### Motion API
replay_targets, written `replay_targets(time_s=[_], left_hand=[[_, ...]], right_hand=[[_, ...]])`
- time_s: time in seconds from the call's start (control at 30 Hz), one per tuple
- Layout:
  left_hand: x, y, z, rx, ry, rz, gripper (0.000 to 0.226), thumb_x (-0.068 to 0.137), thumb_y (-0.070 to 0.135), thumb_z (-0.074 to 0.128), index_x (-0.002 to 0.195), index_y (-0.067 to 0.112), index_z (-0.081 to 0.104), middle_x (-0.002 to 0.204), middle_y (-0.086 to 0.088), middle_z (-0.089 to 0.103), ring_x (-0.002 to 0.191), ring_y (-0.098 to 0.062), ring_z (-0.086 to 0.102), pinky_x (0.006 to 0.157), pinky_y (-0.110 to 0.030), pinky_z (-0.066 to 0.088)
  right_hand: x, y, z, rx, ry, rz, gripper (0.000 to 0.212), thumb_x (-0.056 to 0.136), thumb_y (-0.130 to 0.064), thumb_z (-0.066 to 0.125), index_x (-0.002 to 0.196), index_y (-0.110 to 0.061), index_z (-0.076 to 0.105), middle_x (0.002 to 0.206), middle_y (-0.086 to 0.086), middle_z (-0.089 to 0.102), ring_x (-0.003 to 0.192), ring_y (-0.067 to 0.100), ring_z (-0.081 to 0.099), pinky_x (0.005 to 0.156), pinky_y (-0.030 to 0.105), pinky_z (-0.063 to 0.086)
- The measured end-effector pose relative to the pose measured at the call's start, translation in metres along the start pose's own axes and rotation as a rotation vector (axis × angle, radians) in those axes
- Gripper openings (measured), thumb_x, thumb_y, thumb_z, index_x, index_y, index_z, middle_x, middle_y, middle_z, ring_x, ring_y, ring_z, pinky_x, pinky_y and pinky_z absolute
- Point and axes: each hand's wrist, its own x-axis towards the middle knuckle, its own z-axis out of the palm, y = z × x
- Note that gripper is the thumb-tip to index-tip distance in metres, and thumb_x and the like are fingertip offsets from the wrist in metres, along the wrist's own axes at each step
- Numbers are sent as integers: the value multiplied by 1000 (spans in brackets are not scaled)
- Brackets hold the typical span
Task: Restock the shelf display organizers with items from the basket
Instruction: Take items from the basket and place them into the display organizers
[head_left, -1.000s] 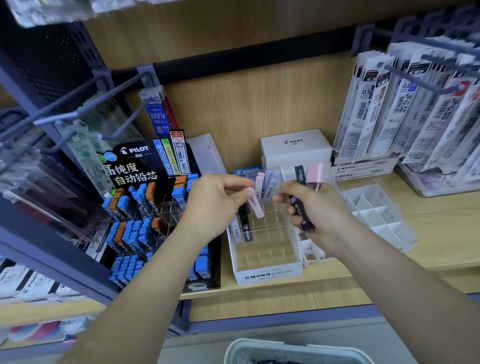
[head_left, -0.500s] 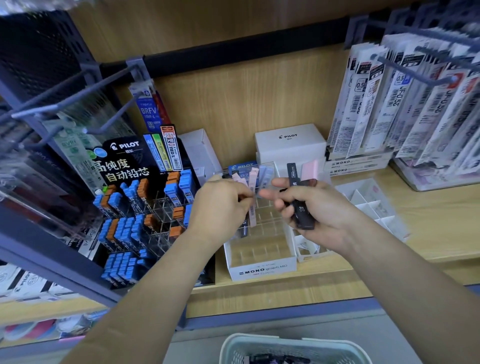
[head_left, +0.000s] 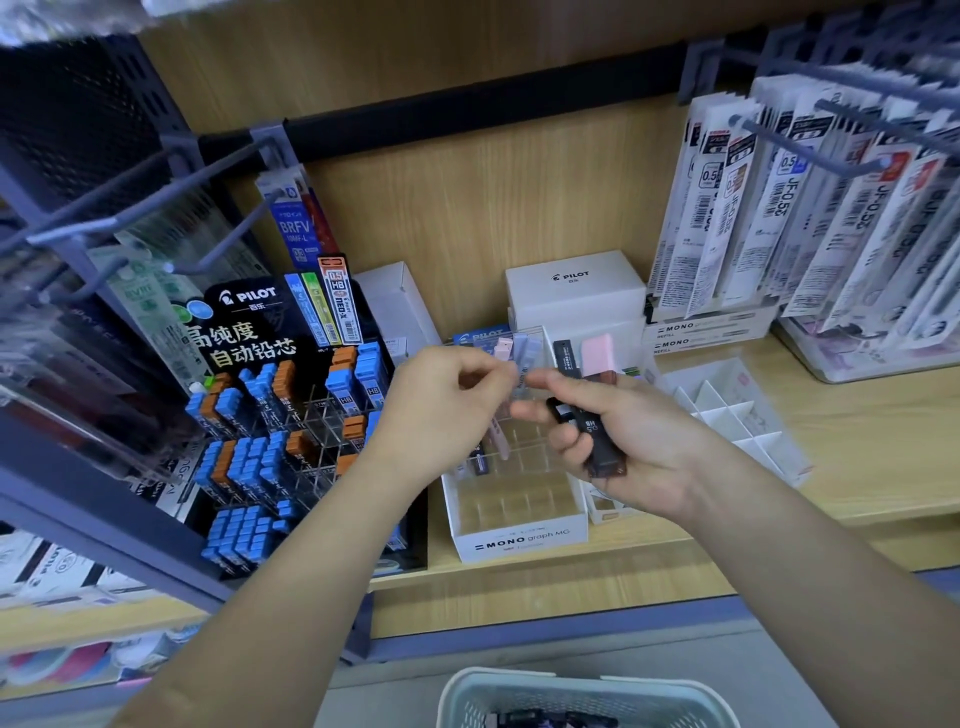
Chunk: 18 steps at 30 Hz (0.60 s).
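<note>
At centre frame, pinching a pale pink lead case (head_left: 497, 439) between thumb and curled fingers of the left hand (head_left: 447, 410), over the white gridded organizer (head_left: 519, 540) on the wooden shelf (head_left: 857, 431). Just right, gripping black cases (head_left: 597, 441) and a pink case (head_left: 597, 353) in the right hand (head_left: 649, 447), fingers wrapped round them. At bottom centre, rim of a pale basket (head_left: 571, 686). At left, black display (head_left: 249, 322) of blue and orange cases.

Bright even light, soft shadows; wide-angle bowing, blur at edges, centre sharp.
</note>
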Motion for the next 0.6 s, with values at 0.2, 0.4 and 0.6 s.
replay_targets(time_s=[0.2,0.4,0.6], left_hand=[[-13,12,4,-221,-259,-55,29,73,33,80,89,12,67,73,-1,67,64,-7,57,64,-25,49],[-12,8,7,-271,-255,-109,31,66,28,87,79,9,66,63,1,59,61,-13,51,67,-30,44],[-10,6,2,-620,-158,-202,21,76,4,75,90,-6,63,66,-17,64,60,-27,57,75,-55,48]], right_hand=[[0,5,9,-139,4,-36,22,95,-34,58,91,-12,59,48,0,49,35,9,39,33,13,27],[-7,4,12,-208,24,-42,25,98,-36,52,87,-14,56,45,0,47,35,13,36,37,16,23],[-5,5,8,-194,-18,-28,24,96,-34,57,87,-13,64,67,8,58,40,10,36,35,15,24]])
